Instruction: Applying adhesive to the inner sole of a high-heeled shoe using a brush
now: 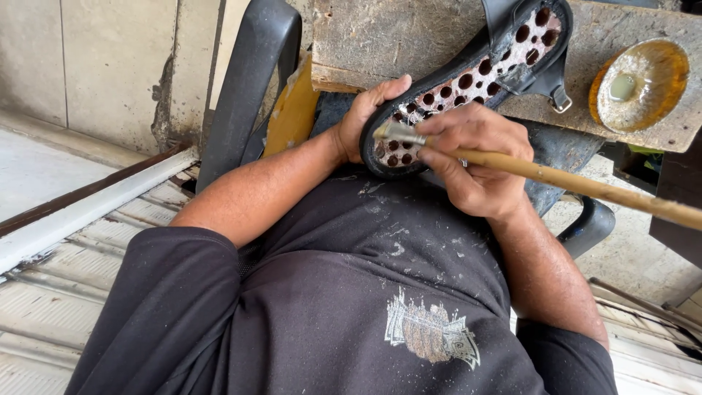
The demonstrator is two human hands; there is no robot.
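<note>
Both hands are busy on one sandal sole (468, 77). My left hand (362, 117) cups the near end of it from the outside, thumb hooked over the black rim, fingers closed round the edge to steady it. My right hand (475, 164) is closed round the wooden handle of a brush (556, 179), pinched like a pen, with the bristles touching the sole right between my two hands.

That sole lies tilted, its near end against my chest and its far end propped up on the rough wooden board (409, 36) beyond my fingers. Its inner face is turned up, a pale surface full of round holes inside a black rim. Under the bristles, at the near end, it looks wet and shiny, so I judge that this part has been coated. Farther from my hands the pale face looks drier and patchy, which suggests most of its length is left to brush, though I can't be sure from here.

A strap with a metal buckle (561, 99) hangs off the far end, past my right hand. Beyond that, on the same board, sits a shallow dish (643, 84) stained amber, with a pale lump in it. To the left of my left hand rises the dark arm of a plastic chair (248, 88).
</note>
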